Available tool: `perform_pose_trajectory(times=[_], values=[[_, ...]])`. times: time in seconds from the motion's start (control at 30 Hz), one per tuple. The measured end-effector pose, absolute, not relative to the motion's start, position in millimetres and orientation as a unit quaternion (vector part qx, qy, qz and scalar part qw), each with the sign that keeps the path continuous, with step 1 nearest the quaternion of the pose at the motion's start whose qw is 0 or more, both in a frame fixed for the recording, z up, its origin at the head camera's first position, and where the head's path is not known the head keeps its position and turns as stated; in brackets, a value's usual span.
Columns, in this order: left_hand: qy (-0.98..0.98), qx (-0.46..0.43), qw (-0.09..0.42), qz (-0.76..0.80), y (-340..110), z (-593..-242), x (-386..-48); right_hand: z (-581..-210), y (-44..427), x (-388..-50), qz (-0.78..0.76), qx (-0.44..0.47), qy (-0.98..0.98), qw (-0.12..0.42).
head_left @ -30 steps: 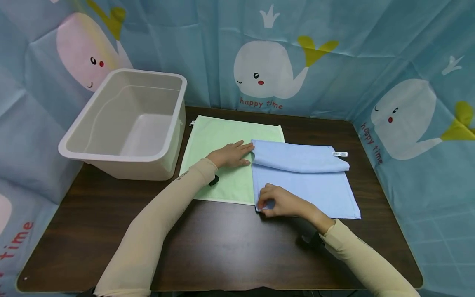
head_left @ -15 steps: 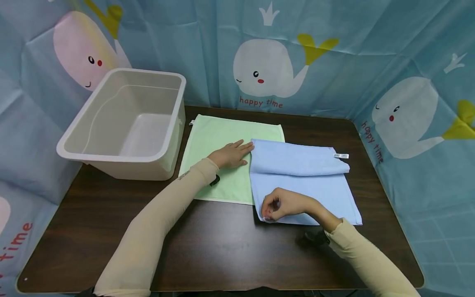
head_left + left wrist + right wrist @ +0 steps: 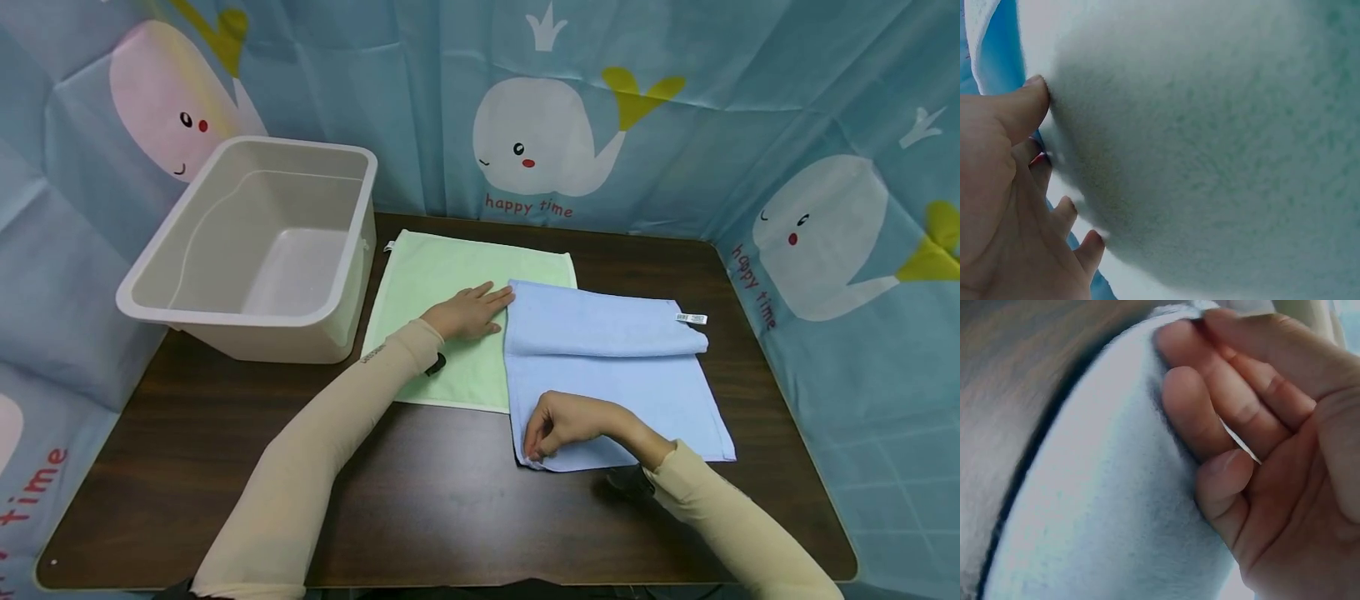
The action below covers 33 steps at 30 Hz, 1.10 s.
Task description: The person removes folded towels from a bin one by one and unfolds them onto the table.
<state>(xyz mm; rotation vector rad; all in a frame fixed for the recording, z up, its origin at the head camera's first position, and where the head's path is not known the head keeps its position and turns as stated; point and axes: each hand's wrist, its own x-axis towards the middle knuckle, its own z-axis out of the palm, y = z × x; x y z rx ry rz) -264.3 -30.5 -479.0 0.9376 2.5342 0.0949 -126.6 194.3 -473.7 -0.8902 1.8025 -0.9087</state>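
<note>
A blue towel (image 3: 622, 383) lies on the table, its far part doubled over into a flap with a white label (image 3: 691, 318) at the right end. My right hand (image 3: 573, 425) pinches its near left corner between thumb and fingers; the right wrist view shows the blue towel (image 3: 1104, 487) beneath the curled fingers. Flat under the blue towel's left edge is a green towel (image 3: 457, 267). My left hand (image 3: 467, 313) rests on the green towel with fingers straight, the fingertips at the blue towel's far left corner. In the left wrist view the green towel (image 3: 1210, 156) fills most of the picture.
A deep pale grey bin (image 3: 247, 320) stands on the left of the dark wooden table (image 3: 420, 500). Behind and on both sides hangs a blue curtain (image 3: 420, 100) with printed whales.
My right hand has drawn the blue towel's near left corner toward the table's front edge, and the towel's near edge has come forward with it. My left hand stays in place.
</note>
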Motion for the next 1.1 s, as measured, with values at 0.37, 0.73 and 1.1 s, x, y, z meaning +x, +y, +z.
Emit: perform_pose_trajectory(times=[0.37,0.73,1.1], values=[[0.915,0.339,0.217,0.037,-29.2,-479.2,-263.9,-472.6,196.7,-129.3,-0.366,-0.326,0.744,0.454],[0.913,0.339,0.226,0.039,-27.3,-481.9,-263.4,-448.1,287.4,-169.6,-0.346,-0.21,0.85,0.339],[0.915,0.338,0.219,0.032,-29.5,-478.9,-264.7,-430.6,393.8,-222.4,-0.283,0.029,0.956,0.066]])
